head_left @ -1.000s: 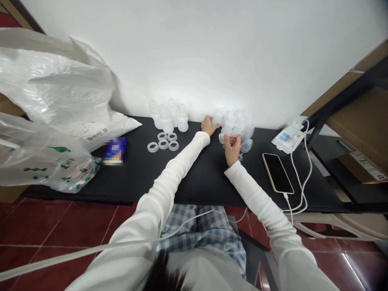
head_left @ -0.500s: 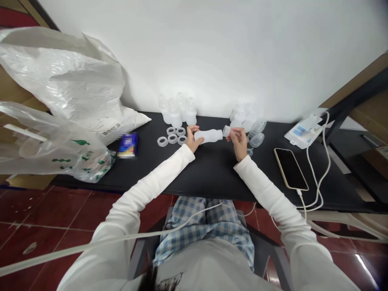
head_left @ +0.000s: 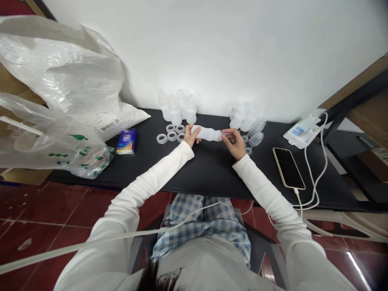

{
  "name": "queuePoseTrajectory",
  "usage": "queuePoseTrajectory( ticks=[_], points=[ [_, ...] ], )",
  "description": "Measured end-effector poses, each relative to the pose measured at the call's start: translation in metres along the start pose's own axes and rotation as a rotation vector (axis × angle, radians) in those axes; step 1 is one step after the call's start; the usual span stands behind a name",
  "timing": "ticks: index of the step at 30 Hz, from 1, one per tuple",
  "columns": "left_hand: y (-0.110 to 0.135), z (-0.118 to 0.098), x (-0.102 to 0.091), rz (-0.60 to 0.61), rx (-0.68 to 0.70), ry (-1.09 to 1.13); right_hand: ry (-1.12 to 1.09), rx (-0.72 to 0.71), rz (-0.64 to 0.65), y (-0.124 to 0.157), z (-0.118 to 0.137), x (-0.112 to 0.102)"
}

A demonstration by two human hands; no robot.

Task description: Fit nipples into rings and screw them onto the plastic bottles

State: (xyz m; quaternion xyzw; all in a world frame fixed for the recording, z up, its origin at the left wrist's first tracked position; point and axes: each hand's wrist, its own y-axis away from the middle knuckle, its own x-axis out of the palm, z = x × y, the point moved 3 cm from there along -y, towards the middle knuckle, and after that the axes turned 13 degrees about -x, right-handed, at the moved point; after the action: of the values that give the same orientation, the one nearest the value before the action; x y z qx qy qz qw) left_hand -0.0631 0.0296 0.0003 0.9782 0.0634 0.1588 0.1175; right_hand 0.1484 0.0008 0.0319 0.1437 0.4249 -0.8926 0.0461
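My left hand (head_left: 190, 136) grips the base of a white plastic bottle (head_left: 207, 133) held sideways above the black table (head_left: 209, 169). At the bottle's neck my right hand (head_left: 233, 142) pinches a small clear ring (head_left: 224, 134) against the mouth. Just left of my left hand lie several loose clear rings (head_left: 171, 135). Behind them several capped bottles (head_left: 177, 107) stand by the wall. More white bottles (head_left: 243, 116) and clear domed caps (head_left: 256, 134) sit behind my right hand.
Large plastic bags (head_left: 57, 105) cover the table's left end, with a small blue packet (head_left: 126, 141) beside them. A phone (head_left: 288, 173) on a white cable (head_left: 315, 178) lies at right near a white box (head_left: 300, 130). A shelf frame (head_left: 351, 105) stands at far right.
My left hand took a bottle from the group by the wall and brought it to the middle. My right hand, first a fist on the table, now presses a ring onto the bottle's neck.
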Motion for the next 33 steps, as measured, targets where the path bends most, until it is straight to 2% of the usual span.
queuePoseTrajectory(
  ticks=[5, 11, 14, 23, 33],
  points=[
    [0.005, -0.001, 0.0, -0.009, -0.105, -0.05, 0.029, -0.071, 0.028, -0.001, -0.001, -0.002],
    [0.006, -0.002, -0.001, -0.021, -0.121, -0.095, 0.136, -0.268, 0.095, -0.003, 0.008, -0.006],
    [0.006, -0.003, -0.001, -0.006, -0.122, -0.121, 0.182, -0.303, 0.123, -0.003, 0.01, -0.007],
    [0.01, -0.004, 0.001, 0.087, -0.121, -0.186, 0.196, -0.276, 0.135, -0.001, 0.008, -0.009],
    [0.004, -0.003, 0.003, 0.157, -0.06, -0.11, 0.228, -0.134, 0.084, -0.004, 0.004, -0.01]
  ],
)
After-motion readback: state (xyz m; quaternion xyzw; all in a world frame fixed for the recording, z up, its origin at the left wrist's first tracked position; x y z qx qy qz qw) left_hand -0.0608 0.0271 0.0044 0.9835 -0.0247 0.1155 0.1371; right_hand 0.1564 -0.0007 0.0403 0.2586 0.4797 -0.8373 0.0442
